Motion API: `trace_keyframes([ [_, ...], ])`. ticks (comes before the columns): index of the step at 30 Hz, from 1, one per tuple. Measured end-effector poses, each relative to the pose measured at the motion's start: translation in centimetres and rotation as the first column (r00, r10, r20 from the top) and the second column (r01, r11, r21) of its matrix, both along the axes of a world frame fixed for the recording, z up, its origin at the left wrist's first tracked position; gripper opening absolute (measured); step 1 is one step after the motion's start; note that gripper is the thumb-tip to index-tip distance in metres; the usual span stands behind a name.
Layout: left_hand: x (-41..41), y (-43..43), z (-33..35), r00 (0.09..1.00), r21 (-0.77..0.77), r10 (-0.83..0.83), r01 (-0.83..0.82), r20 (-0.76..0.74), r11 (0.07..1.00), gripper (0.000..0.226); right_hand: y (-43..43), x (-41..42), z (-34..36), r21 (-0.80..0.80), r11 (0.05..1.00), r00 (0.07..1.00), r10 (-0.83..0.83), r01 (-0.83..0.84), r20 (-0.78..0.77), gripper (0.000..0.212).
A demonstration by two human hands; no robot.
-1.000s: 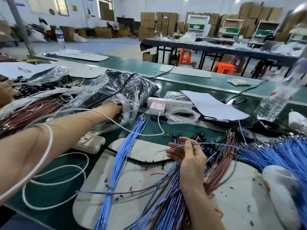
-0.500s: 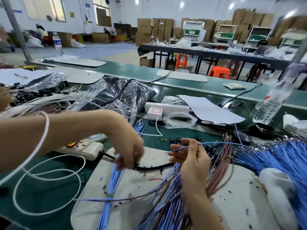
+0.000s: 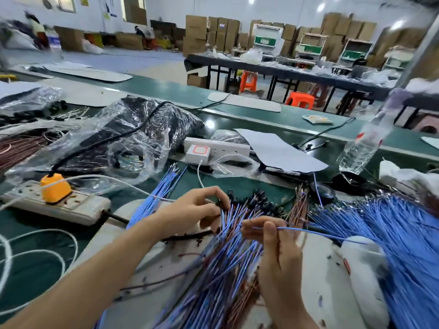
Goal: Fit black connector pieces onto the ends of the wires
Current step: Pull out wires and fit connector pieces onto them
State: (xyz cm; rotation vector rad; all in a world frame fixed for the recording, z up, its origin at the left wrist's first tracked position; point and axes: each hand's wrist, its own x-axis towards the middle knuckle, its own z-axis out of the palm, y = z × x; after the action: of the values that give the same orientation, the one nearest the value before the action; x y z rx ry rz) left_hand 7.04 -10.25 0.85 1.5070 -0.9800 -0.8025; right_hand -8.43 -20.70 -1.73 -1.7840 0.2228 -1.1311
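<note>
Pinched between the thumb and fingers of the right hand is a single blue wire, which runs off to the right, low over the white mat. That hand sits right on top of a messy bundle of blue and brown wires that fans toward the camera. Just left of it and a bit further out, the left hand has its fingers curled, with thumb and forefinger nipping what looks like a small black connector piece, though it's mostly hidden so I can't swear to it. The two hands are close but not touching.

Right behind the fingertips there's a pile of black connector pieces on the green table, and a big spread of loose blue wires fills the right side. Off to the left is a beige power strip with an orange plug in it.

Further back: a crinkly clear plastic bag with dark stuff inside, a white power strip, a sheet of paper and a water bottle leaning at an angle. Way at the back are orange stools by a long dark table and stacks of cardboard boxes
</note>
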Motion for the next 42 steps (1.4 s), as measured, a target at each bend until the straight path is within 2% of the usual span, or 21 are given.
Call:
trace_keyframes([
  [2,-0.1,0.2,-0.5,0.999,-0.080,-0.010,0.006,-0.052,0.997,0.021,0.2,0.0,-0.3,0.013,0.999,0.998,0.035,-0.036,0.057,0.029],
  [5,-0.7,0.1,-1.1,0.999,-0.082,-0.040,0.038,-0.026,0.996,0.020,0.3,0.2,0.0,-0.043,0.997,0.991,0.076,-0.071,0.113,0.030],
  [8,-1.3,-0.5,-1.7,0.997,-0.157,0.036,-0.024,0.075,0.987,0.020,-0.3,0.0,0.3,-0.073,0.997,0.992,0.001,0.008,0.130,0.029],
  [11,-1.6,-0.6,-1.8,0.994,-0.269,0.097,-0.081,0.046,0.960,0.021,-0.5,-0.3,0.7,-0.083,0.996,0.990,-0.021,0.032,0.137,0.027],
  [13,-1.6,-0.7,-1.9,0.995,-0.292,0.098,-0.084,0.033,0.953,0.022,-0.3,-0.3,0.4,-0.080,0.997,0.993,-0.011,0.021,0.118,0.025],
  [18,-1.6,-0.4,-1.9,0.998,-0.233,0.062,-0.053,0.029,0.971,0.025,0.2,-0.6,0.2,-0.124,0.992,0.995,0.014,-0.002,0.096,0.025],
  [22,-1.8,-0.2,-1.4,0.984,-0.145,0.098,-0.076,0.150,0.986,0.022,0.7,-0.7,0.1,-0.169,0.984,0.995,0.069,-0.056,0.075,0.026],
  [24,-1.7,-0.2,-1.3,0.975,-0.150,0.111,-0.082,0.195,0.985,0.023,0.7,-0.7,0.0,-0.169,0.985,0.997,0.056,-0.045,0.061,0.026],
  [28,-1.9,-0.1,-1.2,0.980,-0.185,0.119,-0.088,0.159,0.979,0.033,0.4,-0.9,-0.2,-0.147,0.989,0.998,0.015,-0.006,0.062,0.025],
  [34,-1.9,-0.1,-1.4,0.981,-0.201,0.140,-0.111,0.136,0.973,0.025,0.7,-0.8,0.0,-0.165,0.986,0.989,0.010,0.014,0.147,0.024],
  [42,-1.8,0.1,-1.3,0.973,-0.188,0.132,-0.096,0.191,0.977,0.023,0.7,-0.6,-0.1,-0.216,0.976,0.996,-0.005,0.024,0.090,0.025],
])
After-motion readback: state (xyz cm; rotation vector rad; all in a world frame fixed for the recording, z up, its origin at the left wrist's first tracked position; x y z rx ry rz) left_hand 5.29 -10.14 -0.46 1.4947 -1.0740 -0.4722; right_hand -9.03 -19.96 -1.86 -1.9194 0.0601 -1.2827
